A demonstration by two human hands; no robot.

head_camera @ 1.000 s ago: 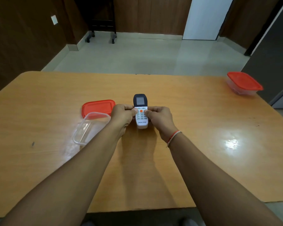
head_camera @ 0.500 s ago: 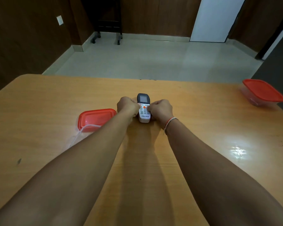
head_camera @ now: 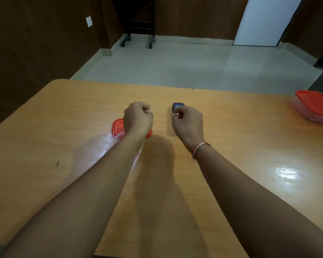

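- remote (head_camera: 177, 106) location?
- gripped in right hand (head_camera: 187, 121), dark top showing past the fingers, apart from left hand (head_camera: 138, 118).
- left hand?
- clenched over the desk (head_camera: 241, 142); whether it holds anything, cannot tell.

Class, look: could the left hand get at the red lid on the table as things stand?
Probably yes: the left hand hovers right over the red lid, nothing lies between them, though its curled fingers must open first.
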